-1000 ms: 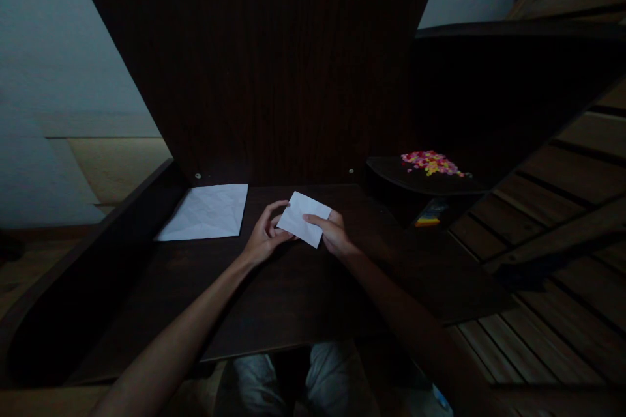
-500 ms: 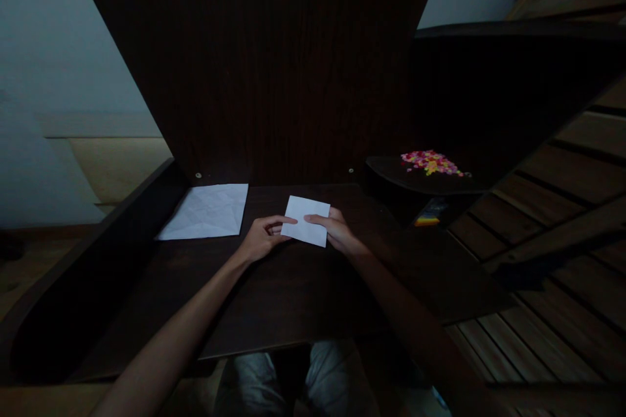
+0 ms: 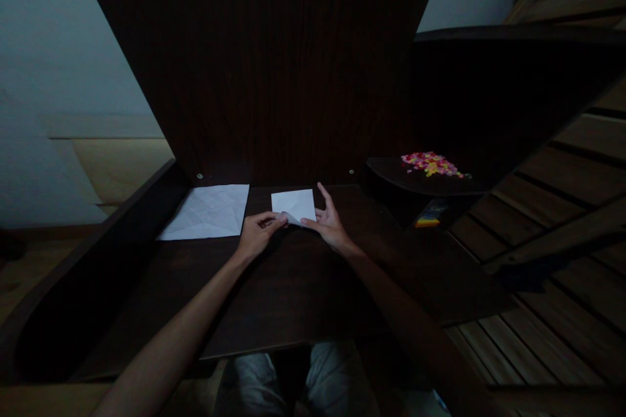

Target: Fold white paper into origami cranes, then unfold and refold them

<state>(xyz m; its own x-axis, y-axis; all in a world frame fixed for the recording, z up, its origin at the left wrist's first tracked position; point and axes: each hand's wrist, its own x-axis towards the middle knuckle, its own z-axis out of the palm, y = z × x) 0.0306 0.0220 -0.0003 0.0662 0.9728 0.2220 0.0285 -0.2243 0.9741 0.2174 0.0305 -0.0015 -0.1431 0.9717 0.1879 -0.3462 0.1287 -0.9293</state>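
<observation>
A small white folded paper (image 3: 294, 204) is held between my two hands above the dark desk (image 3: 274, 300). My left hand (image 3: 259, 233) pinches its lower left corner between thumb and fingers, and the near edge looks bent up there. At the lower right corner, my right hand (image 3: 333, 228) grips the paper with the thumb in front, its index finger stretched up and away. The fingers behind the paper are partly hidden. To the left lies a larger creased white sheet (image 3: 210, 212), flat on the desk and apart from my left hand.
A dark panel (image 3: 274, 65) rises behind the desk. On the right, a rounded shelf (image 3: 386, 172) bears a heap of small pink, red and yellow pieces (image 3: 430, 163). Under it sits something yellow and orange (image 3: 427, 222). A raised side board (image 3: 98, 260) borders the left.
The small paper has turned and shifted slightly left and up. My left hand now pinches its lower corner, and my right index finger has stretched out.
</observation>
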